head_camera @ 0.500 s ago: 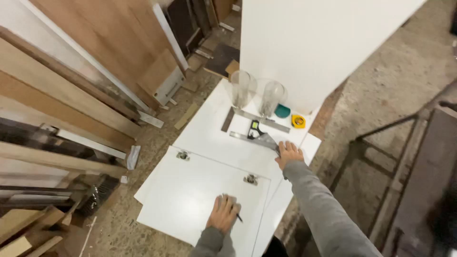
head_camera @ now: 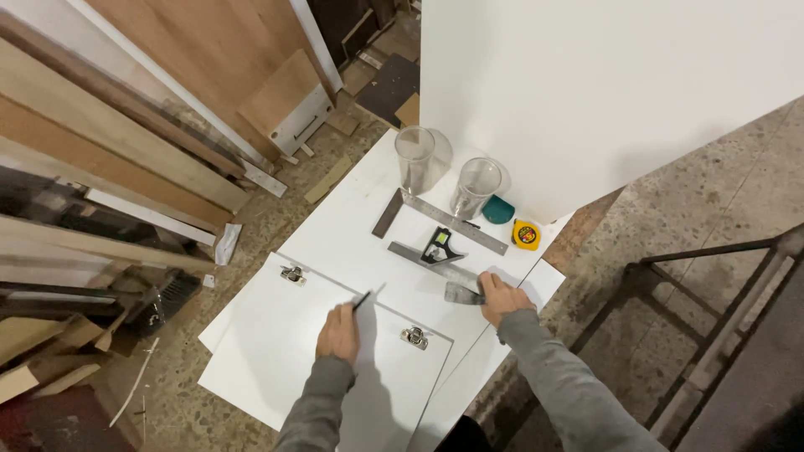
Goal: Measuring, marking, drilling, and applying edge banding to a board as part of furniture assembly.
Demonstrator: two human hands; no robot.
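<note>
My left hand (head_camera: 339, 332) rests on a white door panel (head_camera: 276, 351) and holds a dark pencil (head_camera: 364, 299) whose tip points up toward the panel's far edge. Two metal hinges (head_camera: 293, 274) (head_camera: 414, 336) sit along that edge. My right hand (head_camera: 501, 296) grips the near end of a combination square (head_camera: 435, 251), whose steel blade lies across a larger white board (head_camera: 352, 226) under the panel. A flat steel try square (head_camera: 440, 219) lies just beyond it.
Two clear plastic cups (head_camera: 414, 156) (head_camera: 475, 186) stand at the board's far end, beside a teal object (head_camera: 500, 209) and a yellow tape measure (head_camera: 525, 235). A tall white cabinet (head_camera: 586, 92) rises behind. Wooden boards (head_camera: 126, 142) lean at left. A dark metal frame (head_camera: 712, 293) is at right.
My left hand has moved up the panel toward its far edge with the pencil. My right hand has slid nearer and taken hold of the combination square's end.
</note>
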